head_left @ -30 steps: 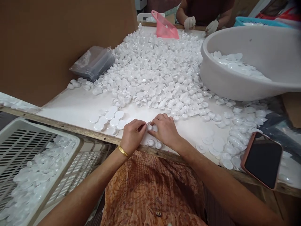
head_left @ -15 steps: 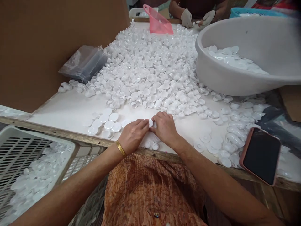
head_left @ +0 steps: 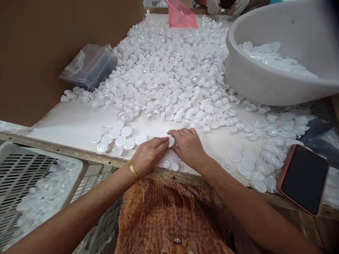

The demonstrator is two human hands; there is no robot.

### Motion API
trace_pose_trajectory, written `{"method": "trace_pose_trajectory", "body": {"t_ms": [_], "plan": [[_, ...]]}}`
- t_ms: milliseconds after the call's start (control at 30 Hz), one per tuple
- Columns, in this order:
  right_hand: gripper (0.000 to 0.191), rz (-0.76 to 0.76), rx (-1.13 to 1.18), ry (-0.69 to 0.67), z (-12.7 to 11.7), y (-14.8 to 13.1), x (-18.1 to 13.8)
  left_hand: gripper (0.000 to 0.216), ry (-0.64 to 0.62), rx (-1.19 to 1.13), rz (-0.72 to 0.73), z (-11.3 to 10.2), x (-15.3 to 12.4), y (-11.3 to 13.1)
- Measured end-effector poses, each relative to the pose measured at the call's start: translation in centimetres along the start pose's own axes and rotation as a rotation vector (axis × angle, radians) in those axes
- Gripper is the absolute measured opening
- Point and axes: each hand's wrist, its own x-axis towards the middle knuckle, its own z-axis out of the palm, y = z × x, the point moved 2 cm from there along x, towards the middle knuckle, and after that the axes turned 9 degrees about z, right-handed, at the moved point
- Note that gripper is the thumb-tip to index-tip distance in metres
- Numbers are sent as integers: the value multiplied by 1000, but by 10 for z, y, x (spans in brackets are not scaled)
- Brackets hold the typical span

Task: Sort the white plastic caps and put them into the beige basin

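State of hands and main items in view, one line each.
Left hand, holding white disc
Right hand, holding same disc
Phone, screen dark
Grey tub, open, partly filled
Slatted crate, open, holding white pieces
Packet, plastic-wrapped

The disc (head_left: 172, 141) is white, as are the pieces (head_left: 169, 84) heaped on the white bench (head_left: 71, 120), edged in brown. Board (head_left: 66, 38) brown, tub (head_left: 259, 84) pale grey, scoop (head_left: 182, 17) pink, bracelet (head_left: 132, 169) gold. Phone (head_left: 304, 178) black, its case (head_left: 285, 168) dusty pink; dress (head_left: 169, 211) rust-orange, mottled darker.
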Motion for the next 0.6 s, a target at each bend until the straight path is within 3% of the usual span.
{"method": "trace_pose_trajectory", "body": {"t_ms": [100, 333, 500, 600], "plan": [[24, -1, -19, -1, 1, 0, 1, 24, 9, -1, -43, 0, -3, -1], [23, -61, -44, 30, -7, -4, -4, 25, -207, 146, 66, -12, 8, 3], [28, -239, -200, 96, -7, -13, -15, 25, -219, 213, 131, -12, 11, 9], [31, -242, -226, 108, -3, -13, -21, 26, -210, 258, 133, -8, 8, 11]]}}
